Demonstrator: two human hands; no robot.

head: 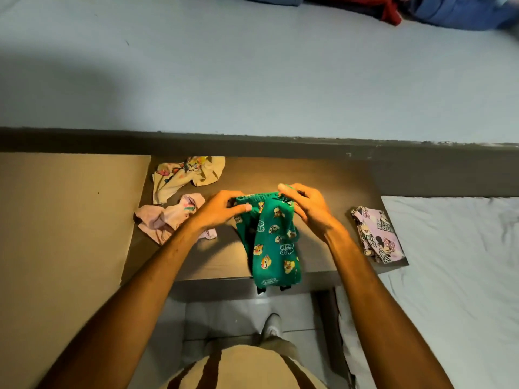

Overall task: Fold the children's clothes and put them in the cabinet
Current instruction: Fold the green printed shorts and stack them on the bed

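Observation:
Green children's trousers with cartoon prints (273, 242) hang from both my hands over the dark table (219, 259). My left hand (222, 210) pinches the waistband's left end. My right hand (306, 206) grips the waistband's right end. The legs drape down past the table's front edge. A crumpled cream printed garment (185, 175) lies at the table's back left. In front of the cream one sits a crumpled pink garment (165, 217), partly under my left forearm. A folded lilac printed garment (377, 234) rests at the table's right edge.
A tan surface (64, 220) adjoins the table on the left. White bedding (455, 270) lies to the right. A pale blue bed (252, 74) stretches behind, with red and blue clothes (421, 9) at its far edge. My shoe (271, 325) stands on the tiled floor below.

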